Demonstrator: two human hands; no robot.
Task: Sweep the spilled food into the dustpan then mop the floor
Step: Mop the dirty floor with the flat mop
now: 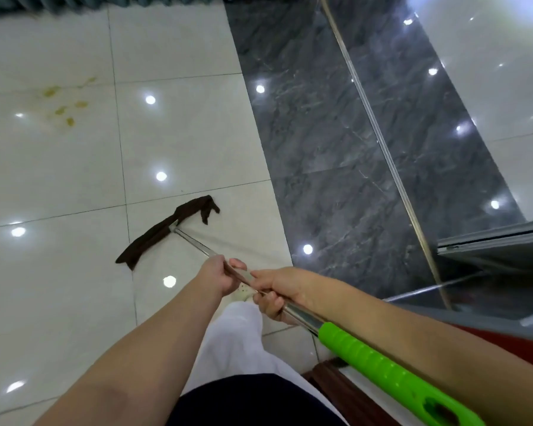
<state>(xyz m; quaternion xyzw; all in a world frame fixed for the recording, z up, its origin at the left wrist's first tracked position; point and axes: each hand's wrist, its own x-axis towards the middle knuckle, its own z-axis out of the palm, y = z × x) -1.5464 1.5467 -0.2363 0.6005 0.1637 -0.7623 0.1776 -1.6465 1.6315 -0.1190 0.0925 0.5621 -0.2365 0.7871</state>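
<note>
From the head view, looking down past my own arms, I have both hands on the mop handle (197, 244), a shiny metal pole that runs from the lower right up toward the middle of the floor. My left hand (220, 276) sits farther down the pole, fingers curled round it, thumb lying along the top; that grip is closed on the metal. My right hand (273, 292) is just behind it, nearer my body, fingers wrapped under the pole and closed on it too. The two hands are close together but not touching. Behind my right hand the metal gives way to a bright green plastic sleeve (379, 367) that runs under my right forearm to the lower right corner.

The mop head (166, 229), a dark brown cloth strip, lies flat on the pale glossy floor tiles (59, 179) ahead of my left hand, one end flopped over near the upper right of the strip.

The spilled food stain (63, 103), a scatter of yellowish smears, is on the tiles at upper left, well apart from the mop head.

A band of dark grey marble floor (320, 133) runs along the right. My white trouser leg (237, 339) shows below my hands.
</note>
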